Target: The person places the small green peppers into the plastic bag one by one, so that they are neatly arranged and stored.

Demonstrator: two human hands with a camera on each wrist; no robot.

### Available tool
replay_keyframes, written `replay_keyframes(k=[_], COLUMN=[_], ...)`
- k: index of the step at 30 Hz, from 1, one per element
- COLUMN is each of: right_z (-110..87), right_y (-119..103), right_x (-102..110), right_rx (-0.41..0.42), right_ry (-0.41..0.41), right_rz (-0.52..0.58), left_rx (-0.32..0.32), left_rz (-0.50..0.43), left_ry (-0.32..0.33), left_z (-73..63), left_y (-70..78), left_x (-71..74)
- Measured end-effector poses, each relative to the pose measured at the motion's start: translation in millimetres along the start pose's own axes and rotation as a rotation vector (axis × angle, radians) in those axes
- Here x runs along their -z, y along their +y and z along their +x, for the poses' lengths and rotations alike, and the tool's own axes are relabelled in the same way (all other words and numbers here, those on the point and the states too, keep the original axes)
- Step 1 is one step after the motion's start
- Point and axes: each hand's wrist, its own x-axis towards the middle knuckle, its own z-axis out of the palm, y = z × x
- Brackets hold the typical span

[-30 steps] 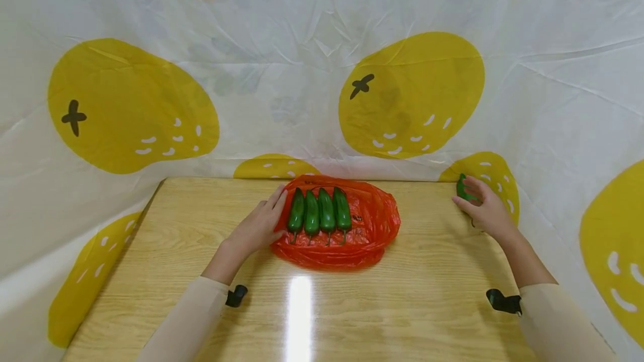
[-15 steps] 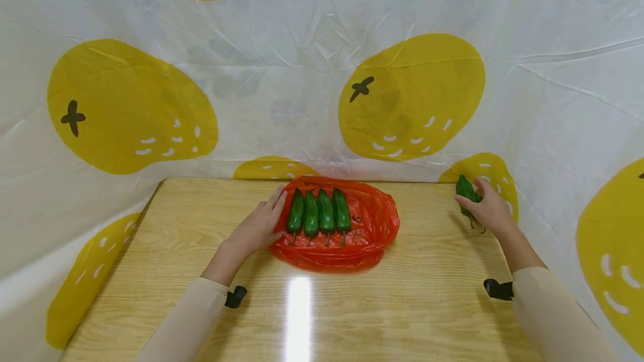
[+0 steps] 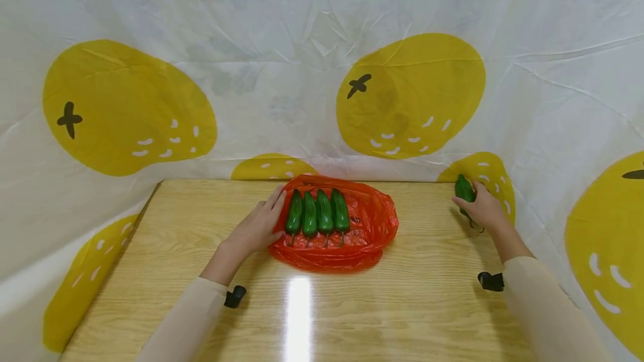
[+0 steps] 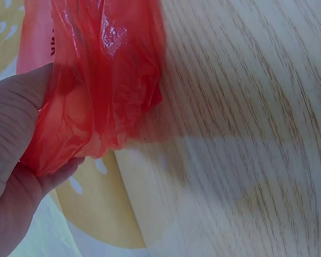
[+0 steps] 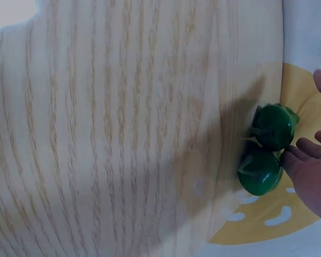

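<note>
In the head view a red plastic bag point(image 3: 374, 217) lies spread on the table, with several green peppers point(image 3: 310, 217) side by side on it. My left hand point(image 3: 255, 225) holds the bag's left edge; in the left wrist view its folds point(image 4: 96, 96) pass between thumb and fingers. At the table's far right, my right hand point(image 3: 484, 205) is around another green pepper point(image 3: 464, 190). In the right wrist view two green peppers lie together, an upper pepper point(image 5: 274, 127) and a lower pepper point(image 5: 258, 174). A fingertip point(image 5: 289, 160) reaches between them; the thumb stands apart.
The wooden table point(image 3: 417, 306) reaches back to a white cloth point(image 3: 282, 99) printed with yellow fruit, which also hangs at both sides. A bright light streak point(image 3: 299, 317) reflects on the tabletop in front of the bag.
My right hand has shifted slightly rightward and its forearm inward, showing more of the pepper and the stems beneath. The left hand, bag and peppers on it stay almost the same.
</note>
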Motion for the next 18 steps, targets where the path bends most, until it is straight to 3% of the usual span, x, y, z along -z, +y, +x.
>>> replay_keyframes(k=[18], right_z=[12.6], right_y=[3], right_x=[-17], right_rx=[0.009], right_ry=[0.125], right_rz=[-0.052], left_rx=[-0.035], left_rz=[0.035], left_ry=[0.029], left_z=[-0.8], left_y=[-0.9], left_x=[-0.7])
